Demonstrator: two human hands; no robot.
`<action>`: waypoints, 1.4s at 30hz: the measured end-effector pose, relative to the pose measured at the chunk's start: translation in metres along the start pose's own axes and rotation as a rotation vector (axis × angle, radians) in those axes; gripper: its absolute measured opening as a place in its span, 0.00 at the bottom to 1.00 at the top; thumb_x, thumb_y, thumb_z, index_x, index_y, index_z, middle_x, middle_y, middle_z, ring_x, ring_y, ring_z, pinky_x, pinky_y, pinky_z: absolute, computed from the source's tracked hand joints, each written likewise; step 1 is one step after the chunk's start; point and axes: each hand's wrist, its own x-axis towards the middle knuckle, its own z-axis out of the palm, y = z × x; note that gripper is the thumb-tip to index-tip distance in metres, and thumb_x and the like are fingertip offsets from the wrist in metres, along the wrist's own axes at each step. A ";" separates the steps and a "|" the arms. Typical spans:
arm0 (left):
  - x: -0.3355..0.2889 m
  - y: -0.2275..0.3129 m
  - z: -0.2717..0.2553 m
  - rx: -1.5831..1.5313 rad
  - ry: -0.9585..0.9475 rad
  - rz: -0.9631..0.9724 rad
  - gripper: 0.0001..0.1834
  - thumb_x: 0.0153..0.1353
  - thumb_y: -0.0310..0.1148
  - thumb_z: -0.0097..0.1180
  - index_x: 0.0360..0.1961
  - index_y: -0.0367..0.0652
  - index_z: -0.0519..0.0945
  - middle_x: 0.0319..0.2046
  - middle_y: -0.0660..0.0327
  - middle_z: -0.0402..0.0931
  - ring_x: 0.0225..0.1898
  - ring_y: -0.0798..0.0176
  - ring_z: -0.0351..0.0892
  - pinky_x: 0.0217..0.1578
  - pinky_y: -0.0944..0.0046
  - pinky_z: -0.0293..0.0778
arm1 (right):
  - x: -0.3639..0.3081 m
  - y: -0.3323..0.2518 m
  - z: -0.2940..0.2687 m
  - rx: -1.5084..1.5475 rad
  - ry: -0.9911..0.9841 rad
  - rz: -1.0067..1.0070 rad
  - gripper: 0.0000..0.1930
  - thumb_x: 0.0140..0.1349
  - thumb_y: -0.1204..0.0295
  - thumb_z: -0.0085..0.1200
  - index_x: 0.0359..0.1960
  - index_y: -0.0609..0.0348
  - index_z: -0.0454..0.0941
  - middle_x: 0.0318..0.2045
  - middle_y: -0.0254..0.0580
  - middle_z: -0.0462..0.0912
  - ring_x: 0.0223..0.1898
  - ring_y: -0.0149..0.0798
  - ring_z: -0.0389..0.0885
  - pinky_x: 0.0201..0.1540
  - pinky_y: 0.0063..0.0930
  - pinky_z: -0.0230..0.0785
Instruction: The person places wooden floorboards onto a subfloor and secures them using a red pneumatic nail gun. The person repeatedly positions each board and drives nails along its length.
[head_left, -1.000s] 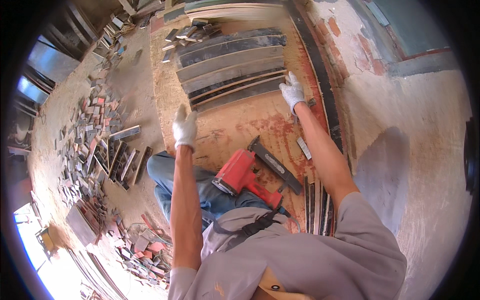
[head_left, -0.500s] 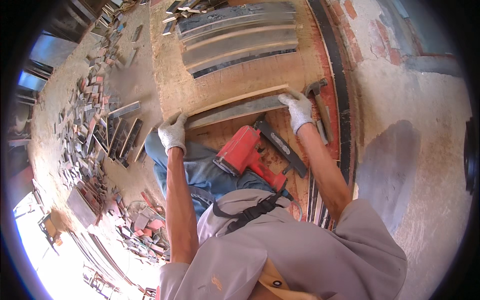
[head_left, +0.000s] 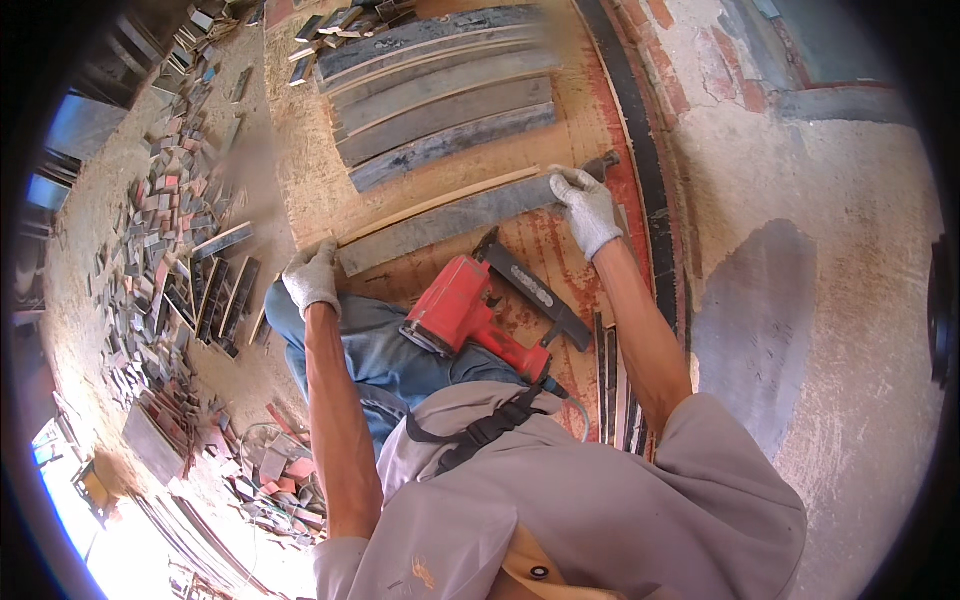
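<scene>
Pale marks sit on the black side of the red nail gun (head_left: 450, 305), too small to read. The right hand (head_left: 588, 212), gloved, pinches one end of a gray board (head_left: 440, 222) and hides part of a hammer (head_left: 603, 164). The left hand (head_left: 312, 278) touches the other end; I cannot tell if it pinches. The board is just past the nail gun.

Bright lower-left glare, bent edges, dark corners
</scene>
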 end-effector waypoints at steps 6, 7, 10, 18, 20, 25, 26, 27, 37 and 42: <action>0.011 -0.020 0.003 -0.089 0.006 0.042 0.15 0.59 0.36 0.70 0.39 0.34 0.90 0.30 0.57 0.88 0.32 0.65 0.83 0.39 0.64 0.78 | 0.029 0.023 0.015 -0.081 0.158 -0.152 0.13 0.64 0.74 0.66 0.49 0.62 0.86 0.42 0.38 0.88 0.39 0.30 0.84 0.43 0.26 0.79; 0.011 -0.025 0.003 -0.107 0.025 0.035 0.15 0.59 0.36 0.70 0.39 0.34 0.90 0.31 0.57 0.88 0.32 0.65 0.84 0.39 0.64 0.78 | 0.030 0.026 0.019 -0.118 0.178 -0.168 0.13 0.64 0.73 0.67 0.48 0.62 0.86 0.41 0.38 0.89 0.39 0.30 0.84 0.43 0.26 0.78; 0.011 -0.030 0.003 -0.123 0.069 0.027 0.15 0.59 0.37 0.70 0.39 0.34 0.90 0.32 0.56 0.88 0.33 0.64 0.84 0.40 0.63 0.79 | 0.031 0.030 0.026 -0.213 0.234 -0.204 0.12 0.62 0.72 0.68 0.45 0.63 0.87 0.39 0.40 0.89 0.39 0.31 0.85 0.45 0.26 0.77; -0.009 -0.008 0.005 0.107 0.201 0.077 0.18 0.58 0.42 0.69 0.40 0.36 0.90 0.33 0.51 0.89 0.34 0.60 0.87 0.42 0.60 0.79 | 0.022 0.028 0.035 -0.621 0.387 -0.316 0.17 0.60 0.63 0.68 0.44 0.63 0.87 0.39 0.48 0.90 0.42 0.41 0.88 0.49 0.34 0.77; -0.010 -0.005 0.006 0.069 0.180 0.070 0.18 0.60 0.41 0.68 0.41 0.35 0.89 0.33 0.51 0.89 0.34 0.61 0.86 0.41 0.61 0.79 | 0.027 0.031 0.034 -0.528 0.374 -0.273 0.18 0.60 0.60 0.67 0.44 0.62 0.87 0.39 0.49 0.90 0.42 0.43 0.88 0.49 0.35 0.77; -0.017 0.002 -0.003 0.035 0.077 -0.009 0.20 0.64 0.43 0.66 0.42 0.34 0.89 0.33 0.53 0.89 0.33 0.65 0.84 0.40 0.63 0.78 | 0.018 0.039 0.038 -0.673 0.413 -0.333 0.18 0.61 0.58 0.66 0.43 0.61 0.87 0.38 0.50 0.90 0.42 0.47 0.88 0.47 0.37 0.77; -0.019 0.003 -0.003 0.015 0.031 -0.051 0.20 0.64 0.43 0.67 0.43 0.34 0.89 0.34 0.54 0.89 0.34 0.65 0.84 0.40 0.63 0.78 | 0.019 0.040 0.036 -0.650 0.411 -0.346 0.18 0.61 0.58 0.66 0.43 0.62 0.87 0.38 0.50 0.90 0.42 0.47 0.88 0.47 0.38 0.77; -0.025 0.003 0.001 -0.059 0.036 0.055 0.21 0.63 0.40 0.68 0.48 0.32 0.87 0.38 0.53 0.89 0.36 0.66 0.84 0.40 0.66 0.79 | 0.019 0.041 0.035 -0.644 0.424 -0.354 0.17 0.62 0.59 0.66 0.40 0.64 0.86 0.33 0.48 0.89 0.36 0.42 0.87 0.43 0.36 0.75; -0.018 -0.008 0.001 -0.153 -0.016 -0.001 0.27 0.55 0.31 0.73 0.56 0.30 0.83 0.44 0.49 0.88 0.43 0.62 0.86 0.45 0.65 0.80 | 0.023 0.056 0.026 -0.353 0.274 -0.327 0.10 0.66 0.69 0.64 0.37 0.66 0.85 0.30 0.34 0.86 0.31 0.27 0.78 0.36 0.27 0.71; -0.009 -0.033 -0.002 -0.172 0.069 0.062 0.26 0.53 0.30 0.74 0.52 0.30 0.85 0.45 0.50 0.88 0.43 0.62 0.86 0.48 0.65 0.79 | -0.009 0.042 0.033 -0.299 0.214 -0.169 0.10 0.65 0.75 0.65 0.46 0.65 0.86 0.35 0.34 0.87 0.33 0.26 0.80 0.40 0.22 0.74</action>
